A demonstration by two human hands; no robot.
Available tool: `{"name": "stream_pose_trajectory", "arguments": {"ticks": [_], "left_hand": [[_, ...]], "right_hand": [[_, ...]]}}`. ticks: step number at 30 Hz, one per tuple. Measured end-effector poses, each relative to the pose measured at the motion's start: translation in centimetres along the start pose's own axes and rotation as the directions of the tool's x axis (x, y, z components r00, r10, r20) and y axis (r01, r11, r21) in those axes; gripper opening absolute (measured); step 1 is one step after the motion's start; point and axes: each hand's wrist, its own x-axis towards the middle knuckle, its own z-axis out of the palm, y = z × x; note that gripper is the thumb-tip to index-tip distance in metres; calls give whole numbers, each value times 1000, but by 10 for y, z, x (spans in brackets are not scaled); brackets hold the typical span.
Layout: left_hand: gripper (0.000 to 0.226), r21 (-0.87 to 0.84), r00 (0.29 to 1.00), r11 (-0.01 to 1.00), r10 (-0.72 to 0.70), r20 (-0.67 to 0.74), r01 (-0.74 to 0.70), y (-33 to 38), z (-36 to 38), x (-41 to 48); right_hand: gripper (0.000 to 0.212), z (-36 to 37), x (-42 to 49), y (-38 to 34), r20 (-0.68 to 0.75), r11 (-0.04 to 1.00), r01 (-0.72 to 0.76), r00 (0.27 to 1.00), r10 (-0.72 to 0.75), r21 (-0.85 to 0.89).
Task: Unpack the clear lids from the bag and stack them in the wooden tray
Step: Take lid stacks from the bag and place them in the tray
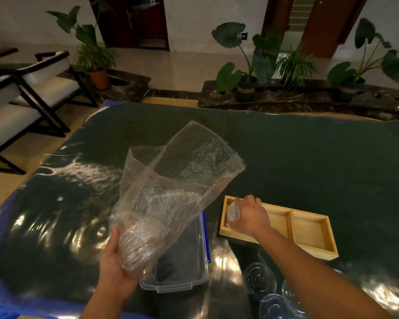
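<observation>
My left hand grips the bottom of a clear plastic bag, held up above the table with its mouth open upward. Through the film a stack of clear lids shows against my palm. My right hand is over the left compartment of the wooden tray, closed on a small stack of clear lids turned on edge. Whether those lids touch the tray floor is hidden by my hand. The tray's right compartment holds nothing.
A clear plastic box with blue clips lies under the bag, left of the tray. Several clear cups stand near the front edge at the right. The table wears a dark green cloth under glossy film. Chairs and potted plants stand beyond.
</observation>
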Motion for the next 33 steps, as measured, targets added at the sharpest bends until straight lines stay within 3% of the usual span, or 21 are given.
{"name": "stream_pose_trajectory", "arguments": {"ticks": [7,13,17,19,23,25,27,28,29,31,33], "left_hand": [[54,-3,1000,1000,2,-12,-2,0,1,1],[51,-13,1000,1000,-15,-2,15,0,3,2],[49,-1,999,999,-33,14,33,-3,9,3],[53,17,999,999,-38,25,38,-4,13,4],[54,31,998,998,-47,44,45,-2,16,5],[54,40,997,998,-50,57,48,-1,16,6],[51,51,996,997,-54,73,51,0,18,4],[50,61,996,997,-58,74,54,0,20,2],[48,75,995,995,-66,72,60,-1,22,-1],[44,119,993,990,-89,81,79,-2,28,-8],[46,190,988,976,-124,92,105,-4,36,-16]], "right_hand": [[106,-3,-4,5,14,998,3,1000,-3,55],[100,-3,-22,24,-74,982,-73,993,87,173],[76,-4,-38,32,-110,931,-77,986,123,357],[55,-21,-43,30,-210,865,-44,963,170,500],[31,-97,-64,17,-503,680,232,833,230,695],[25,-145,-87,2,-685,618,476,715,143,626],[18,-183,-111,-17,-806,591,676,588,-73,440],[16,-198,-120,-26,-788,568,727,580,-207,386],[17,-210,-126,-36,-696,565,727,634,-337,390],[22,-225,-128,-54,-310,683,605,797,-519,410],[27,-225,-125,-73,22,789,575,805,-592,217]]}}
